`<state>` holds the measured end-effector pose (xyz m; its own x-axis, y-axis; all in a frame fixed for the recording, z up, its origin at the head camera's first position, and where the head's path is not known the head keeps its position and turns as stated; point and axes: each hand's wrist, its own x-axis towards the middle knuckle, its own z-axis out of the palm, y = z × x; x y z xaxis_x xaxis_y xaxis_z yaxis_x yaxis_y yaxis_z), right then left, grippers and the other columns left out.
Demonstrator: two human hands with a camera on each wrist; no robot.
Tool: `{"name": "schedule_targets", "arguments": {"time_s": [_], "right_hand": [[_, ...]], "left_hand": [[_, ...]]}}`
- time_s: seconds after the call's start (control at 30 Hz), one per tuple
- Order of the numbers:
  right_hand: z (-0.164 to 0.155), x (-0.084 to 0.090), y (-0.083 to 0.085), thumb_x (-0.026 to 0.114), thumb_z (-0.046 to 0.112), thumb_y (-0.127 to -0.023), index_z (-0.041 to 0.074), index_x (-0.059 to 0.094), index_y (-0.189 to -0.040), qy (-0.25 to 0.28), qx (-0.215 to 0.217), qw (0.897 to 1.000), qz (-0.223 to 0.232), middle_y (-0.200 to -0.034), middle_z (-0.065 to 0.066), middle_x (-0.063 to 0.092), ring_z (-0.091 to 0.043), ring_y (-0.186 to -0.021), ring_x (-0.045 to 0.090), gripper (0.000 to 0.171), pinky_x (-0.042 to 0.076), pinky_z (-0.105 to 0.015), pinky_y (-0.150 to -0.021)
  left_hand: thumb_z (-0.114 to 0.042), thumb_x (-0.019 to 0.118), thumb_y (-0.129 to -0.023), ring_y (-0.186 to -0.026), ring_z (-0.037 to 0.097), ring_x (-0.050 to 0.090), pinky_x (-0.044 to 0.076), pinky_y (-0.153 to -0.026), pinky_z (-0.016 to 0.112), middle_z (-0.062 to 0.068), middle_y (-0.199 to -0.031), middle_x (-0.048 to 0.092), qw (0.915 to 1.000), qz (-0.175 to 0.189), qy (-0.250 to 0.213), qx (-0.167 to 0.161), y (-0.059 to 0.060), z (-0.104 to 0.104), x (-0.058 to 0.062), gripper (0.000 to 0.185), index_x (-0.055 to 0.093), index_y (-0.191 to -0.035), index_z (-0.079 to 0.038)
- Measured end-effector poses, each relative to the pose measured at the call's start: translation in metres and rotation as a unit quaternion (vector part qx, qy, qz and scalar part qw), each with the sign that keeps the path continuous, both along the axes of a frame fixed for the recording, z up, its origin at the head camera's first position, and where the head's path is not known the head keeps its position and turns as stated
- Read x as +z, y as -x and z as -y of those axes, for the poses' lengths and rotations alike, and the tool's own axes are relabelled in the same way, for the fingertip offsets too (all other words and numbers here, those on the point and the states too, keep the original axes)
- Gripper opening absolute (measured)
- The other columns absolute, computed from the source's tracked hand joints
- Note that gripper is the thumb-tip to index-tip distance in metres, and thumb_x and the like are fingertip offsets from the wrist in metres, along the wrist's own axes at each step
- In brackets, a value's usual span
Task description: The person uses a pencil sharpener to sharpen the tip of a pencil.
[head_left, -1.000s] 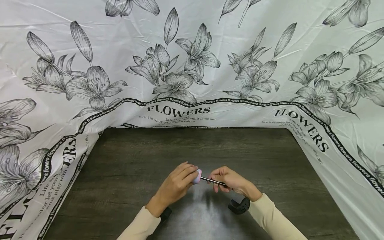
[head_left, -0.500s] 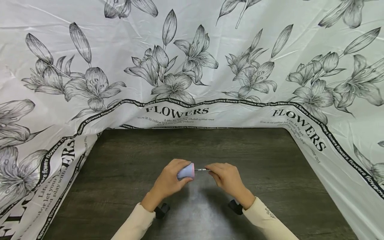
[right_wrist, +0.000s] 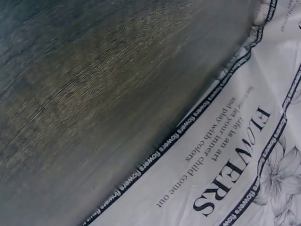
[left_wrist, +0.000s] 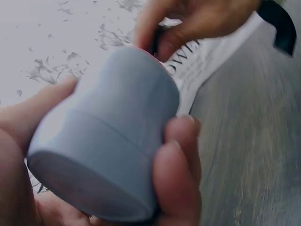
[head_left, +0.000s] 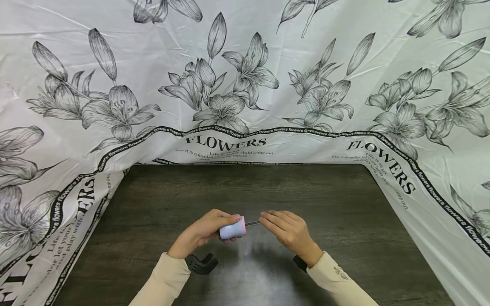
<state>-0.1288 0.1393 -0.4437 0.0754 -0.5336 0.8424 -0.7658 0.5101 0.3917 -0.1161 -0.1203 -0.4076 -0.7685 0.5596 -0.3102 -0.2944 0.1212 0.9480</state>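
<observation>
My left hand (head_left: 208, 227) grips a pale blue, waisted handle with a pink rim (head_left: 232, 230) just above the dark wooden table (head_left: 245, 187). A thin metal shaft (head_left: 252, 223) sticks out of the pink end toward the right. My right hand (head_left: 281, 225) pinches that shaft at its far end with thumb and fingertips. In the left wrist view the blue handle (left_wrist: 108, 150) fills the frame, wrapped by my thumb and fingers (left_wrist: 176, 169), with the right hand (left_wrist: 188, 23) beyond it. The right wrist view shows only the table (right_wrist: 94, 94) and the sheet, no hand.
A white sheet printed with grey lilies and "FLOWERS" (head_left: 229, 140) walls the table at the back and both sides, also in the right wrist view as the sheet (right_wrist: 235, 155). Black wrist mounts (head_left: 200, 263) sit on both cream sleeves.
The handle has swung from pink end up to lying sideways, with more blue body showing. Both hands drifted left, and the right hand slid up the shaft toward the handle.
</observation>
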Motion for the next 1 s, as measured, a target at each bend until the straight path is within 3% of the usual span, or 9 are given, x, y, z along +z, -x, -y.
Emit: {"name": "schedule_targets", "arguments": {"time_s": [0.2,0.33,0.43,0.6,0.67,0.7,0.77,0.83,1.0], "right_hand": [[0.000,-0.001,-0.003,0.056,0.010,-0.096,0.008,0.074,-0.097,-0.007,0.041,0.991,0.126,-0.087,0.000,0.074,-0.007,-0.062,0.063,0.018,0.048,-0.017,-0.055],[-0.001,0.002,-0.005,0.068,0.006,-0.086,0.006,0.074,-0.096,0.006,0.073,0.939,0.335,-0.083,-0.002,0.074,-0.003,-0.057,0.059,0.012,0.044,-0.014,-0.050],[-0.004,0.007,-0.004,0.068,0.002,-0.085,0.001,0.073,-0.098,0.011,0.094,0.837,0.539,-0.081,-0.006,0.074,0.002,-0.047,0.047,0.015,0.036,-0.014,-0.045],[-0.014,0.017,0.003,0.058,0.004,-0.093,-0.009,0.067,-0.107,0.036,0.113,0.574,0.810,-0.079,-0.014,0.072,-0.001,-0.038,0.032,0.021,0.029,-0.019,-0.040],[-0.016,0.020,0.006,0.058,0.005,-0.094,-0.011,0.066,-0.108,0.041,0.111,0.523,0.844,-0.079,-0.013,0.072,-0.003,-0.038,0.032,0.023,0.028,-0.019,-0.039],[-0.016,0.021,0.007,0.058,0.005,-0.094,-0.010,0.066,-0.108,0.040,0.110,0.517,0.848,-0.079,-0.014,0.072,-0.003,-0.039,0.035,0.023,0.029,-0.019,-0.039],[-0.016,0.019,0.008,0.059,0.006,-0.093,-0.009,0.067,-0.108,0.031,0.098,0.545,0.832,-0.081,-0.013,0.073,-0.004,-0.044,0.047,0.022,0.039,-0.022,-0.040],[-0.013,0.014,0.005,0.061,0.008,-0.093,-0.005,0.069,-0.106,0.021,0.077,0.612,0.787,-0.084,-0.013,0.073,-0.003,-0.051,0.055,0.020,0.045,-0.023,-0.045],[-0.004,0.000,-0.005,0.074,0.008,-0.082,0.007,0.074,-0.097,0.006,0.017,0.838,0.546,-0.087,-0.004,0.074,-0.003,-0.062,0.063,0.015,0.050,-0.019,-0.055]], "left_hand": [[-0.029,0.069,-0.088,-0.069,0.012,0.062,0.051,-0.060,0.025,0.010,-0.085,0.068,0.9953,-0.089,0.024,0.030,0.001,-0.003,-0.006,0.048,0.064,-0.113,0.012],[-0.024,0.078,-0.080,-0.071,0.013,0.058,0.051,-0.060,0.026,0.014,-0.098,0.068,0.9627,-0.245,0.083,0.078,-0.003,-0.009,-0.013,0.043,0.068,-0.115,0.000],[-0.019,0.083,-0.074,-0.080,0.016,0.062,0.052,-0.064,0.028,0.011,-0.106,0.068,0.9169,-0.369,0.120,0.093,-0.007,-0.014,-0.018,0.046,0.069,-0.115,-0.006],[-0.013,0.087,-0.063,-0.101,0.023,0.063,0.055,-0.080,0.033,0.010,-0.112,0.065,0.7782,-0.602,0.168,0.061,-0.010,-0.021,-0.029,0.052,0.067,-0.111,-0.004],[-0.015,0.088,-0.062,-0.102,0.023,0.063,0.054,-0.084,0.033,0.010,-0.112,0.065,0.7250,-0.661,0.186,0.052,-0.009,-0.021,-0.032,0.054,0.067,-0.110,-0.003],[-0.017,0.088,-0.062,-0.101,0.022,0.063,0.054,-0.084,0.032,0.009,-0.112,0.065,0.7041,-0.681,0.195,0.050,-0.009,-0.021,-0.033,0.054,0.067,-0.109,-0.003],[-0.021,0.087,-0.064,-0.100,0.021,0.064,0.054,-0.084,0.032,0.009,-0.110,0.066,0.6847,-0.696,0.211,0.050,-0.008,-0.021,-0.033,0.053,0.067,-0.110,-0.003],[-0.023,0.086,-0.067,-0.099,0.021,0.064,0.054,-0.083,0.032,0.008,-0.109,0.067,0.6939,-0.682,0.226,0.048,-0.009,-0.020,-0.031,0.052,0.067,-0.111,-0.003],[-0.025,0.079,-0.078,-0.090,0.018,0.066,0.054,-0.072,0.028,0.010,-0.110,0.068,0.7967,-0.556,0.232,0.047,-0.008,-0.017,-0.025,0.048,0.065,-0.117,-0.002]]}}
